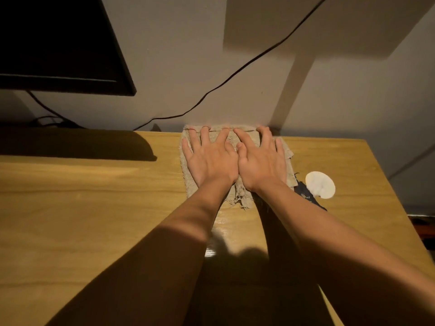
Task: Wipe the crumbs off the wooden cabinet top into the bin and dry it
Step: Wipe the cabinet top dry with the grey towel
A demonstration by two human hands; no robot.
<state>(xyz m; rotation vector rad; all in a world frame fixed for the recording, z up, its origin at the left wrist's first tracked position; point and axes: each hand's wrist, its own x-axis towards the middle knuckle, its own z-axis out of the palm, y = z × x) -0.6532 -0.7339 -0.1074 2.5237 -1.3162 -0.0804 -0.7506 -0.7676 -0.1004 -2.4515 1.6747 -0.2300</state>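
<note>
I am looking down at the wooden cabinet top [94, 208], and both hands are lying flat on a beige cloth [237, 196] spread against the top's far edge, right where it is meeting the wall [188, 55]. My left hand [211, 158] is pressing down with fingers straight and splayed, gripping nothing; its fingertips are reaching the cloth's far hem. My right hand [261, 161] is doing the same just beside it, thumbs touching, fingers spread and flat on the fabric. The cloth is lying with its long axis running from the far edge toward the near edge, its frayed near end trailing out between my wrists and pointing back at me. It is sitting right of the middle of the top, closer to the right edge than the left.

Just right of the cloth, a dark patch [306, 191] is showing on the wood; I cannot tell what it is. A white round piece [320, 184] is lying against it, near the right edge. A dark screen [58, 43] is hanging above the far left corner, and a black cable [235, 74] is running across the wall.
</note>
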